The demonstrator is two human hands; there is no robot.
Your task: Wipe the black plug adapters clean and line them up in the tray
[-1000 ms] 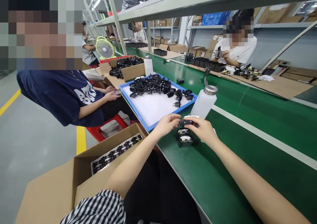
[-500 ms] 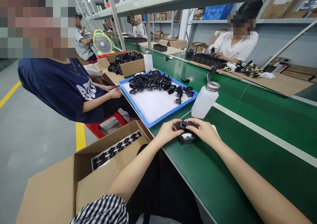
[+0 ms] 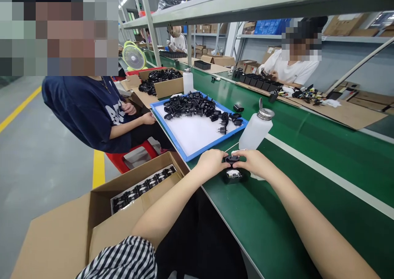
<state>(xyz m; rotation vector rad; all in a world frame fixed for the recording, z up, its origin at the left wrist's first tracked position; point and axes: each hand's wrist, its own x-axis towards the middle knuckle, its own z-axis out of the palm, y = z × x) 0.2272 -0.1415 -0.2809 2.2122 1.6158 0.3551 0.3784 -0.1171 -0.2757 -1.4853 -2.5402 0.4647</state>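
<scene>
My left hand (image 3: 211,162) and my right hand (image 3: 254,163) meet over the green belt (image 3: 308,155), both with fingers closed on a small black plug cover (image 3: 231,159). The cover sits on top of one black charger body. A second black charger body (image 3: 233,175), its inside showing, lies on the belt just below it. A white dispenser bottle (image 3: 255,130) with a metal cap stands right behind my right hand. Beyond my left hand lies a blue-rimmed white tray (image 3: 174,135) holding a heap of black plug parts (image 3: 197,105).
An open cardboard box (image 3: 129,217) with rows of black parts stands at my lower left, off the belt. A person in a navy shirt (image 3: 89,110) sits on a red stool at the left. Another person (image 3: 292,67) works across the belt, behind black trays.
My two hands came down from a little above the belt and now press the black cover onto the charger body. The camera view shifted slightly right.
</scene>
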